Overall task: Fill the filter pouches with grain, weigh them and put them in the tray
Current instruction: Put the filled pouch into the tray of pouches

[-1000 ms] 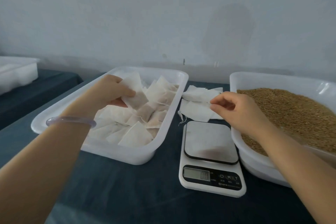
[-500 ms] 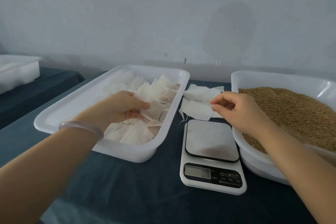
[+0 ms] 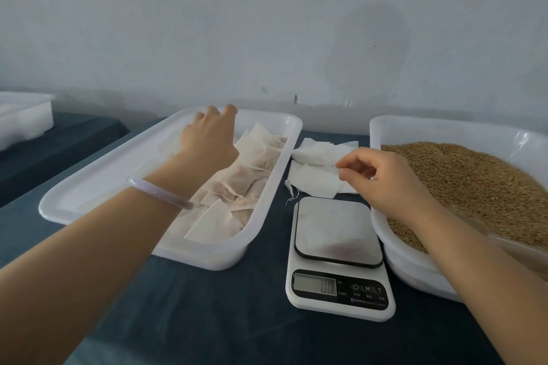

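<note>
Scale (image 3: pixel 338 258) on table (image 3: pixel 237 320). Left of scale: tray (image 3: pixel 98 187), filled pouches (image 3: pixel 237 187) in it, heaped toward the scale side. Just behind scale: empty pouches (image 3: pixel 314 181) piled on table. Right of scale: tub (image 3: pixel 415 127), grain (image 3: pixel 474 181) in it. Far left of scale, well apart: second tray (image 3: pixel 23 118).

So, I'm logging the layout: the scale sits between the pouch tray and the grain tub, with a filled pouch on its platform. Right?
Not quite: the head view shows the scale between the pouch tray and the grain tub, but its platform is bare. The filled pouches lie in the tray.
</note>
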Motion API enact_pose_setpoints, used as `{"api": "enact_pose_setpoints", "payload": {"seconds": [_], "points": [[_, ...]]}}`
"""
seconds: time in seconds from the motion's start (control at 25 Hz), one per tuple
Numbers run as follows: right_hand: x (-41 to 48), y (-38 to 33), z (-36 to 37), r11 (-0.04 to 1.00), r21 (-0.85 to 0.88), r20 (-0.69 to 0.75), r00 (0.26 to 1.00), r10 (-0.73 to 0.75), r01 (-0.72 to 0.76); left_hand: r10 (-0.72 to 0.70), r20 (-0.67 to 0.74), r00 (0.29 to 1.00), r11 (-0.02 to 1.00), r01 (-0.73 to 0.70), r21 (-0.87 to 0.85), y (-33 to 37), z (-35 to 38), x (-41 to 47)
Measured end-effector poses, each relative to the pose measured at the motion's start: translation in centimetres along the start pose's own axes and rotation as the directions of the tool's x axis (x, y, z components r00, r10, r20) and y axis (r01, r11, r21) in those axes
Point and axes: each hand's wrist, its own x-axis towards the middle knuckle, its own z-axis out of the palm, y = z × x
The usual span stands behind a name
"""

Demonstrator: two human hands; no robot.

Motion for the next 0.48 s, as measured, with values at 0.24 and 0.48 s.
{"api": "enact_pose_setpoints", "payload": {"seconds": [0.24, 0.48], "points": [[0.1, -0.1, 0.0, 1.000, -0.013, -0.002, 1.000, -0.010, 0.010, 0.124, 0.366, 0.922, 0.989, -0.146, 0.033, -0.2, 1.7, -2.0], [0.0, -0.1, 0.0, 0.999, -0.022, 0.009, 0.999, -0.031, 0.031, 0.190, 0.429, 0.883, 0.945, -0.282, 0.163, -0.6, 2.3, -2.1]]}}
